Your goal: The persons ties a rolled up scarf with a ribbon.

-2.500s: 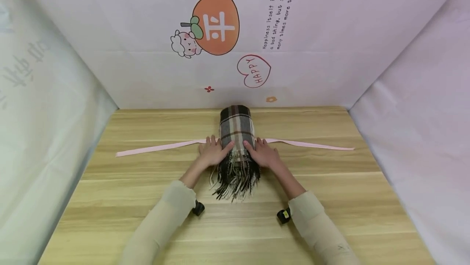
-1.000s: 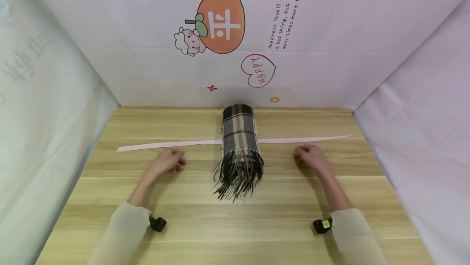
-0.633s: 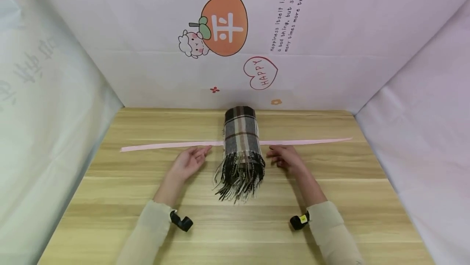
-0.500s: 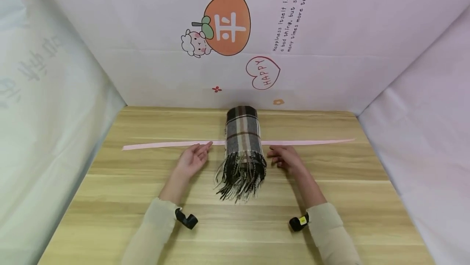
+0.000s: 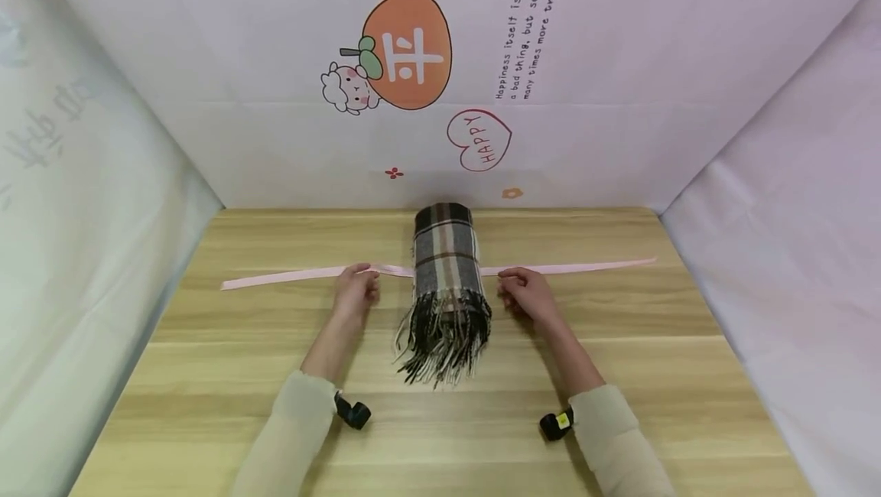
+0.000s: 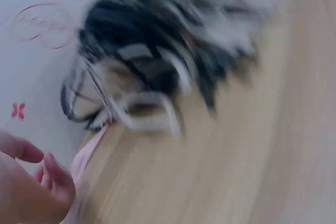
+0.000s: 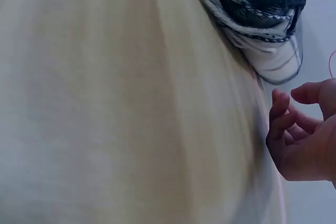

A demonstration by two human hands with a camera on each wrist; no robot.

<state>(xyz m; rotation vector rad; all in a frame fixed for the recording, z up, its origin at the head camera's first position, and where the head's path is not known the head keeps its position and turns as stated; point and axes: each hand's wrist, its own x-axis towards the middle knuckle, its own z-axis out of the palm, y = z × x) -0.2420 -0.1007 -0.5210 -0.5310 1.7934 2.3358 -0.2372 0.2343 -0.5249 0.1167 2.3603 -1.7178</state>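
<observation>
Wood-grained table (image 5: 440, 436) bears a rolled, fringed scarf (image 5: 446, 256) across pink ribbon (image 5: 275, 277), left hand's (image 5: 352, 292) grip unclear, right hand (image 5: 533, 297) loosely curled.

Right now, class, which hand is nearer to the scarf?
Right. The right hand is just off the right side of the scarf; the left hand is left of it, across a wider gap.

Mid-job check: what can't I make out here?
Head view: middle of pink ribbon, hidden by plaid roll.
Head view: whether left hand grips ribbon, hidden by the hand itself.
Left wrist view: fringe, blurred.
Right wrist view: rest of right hand, cut by right edge.
</observation>
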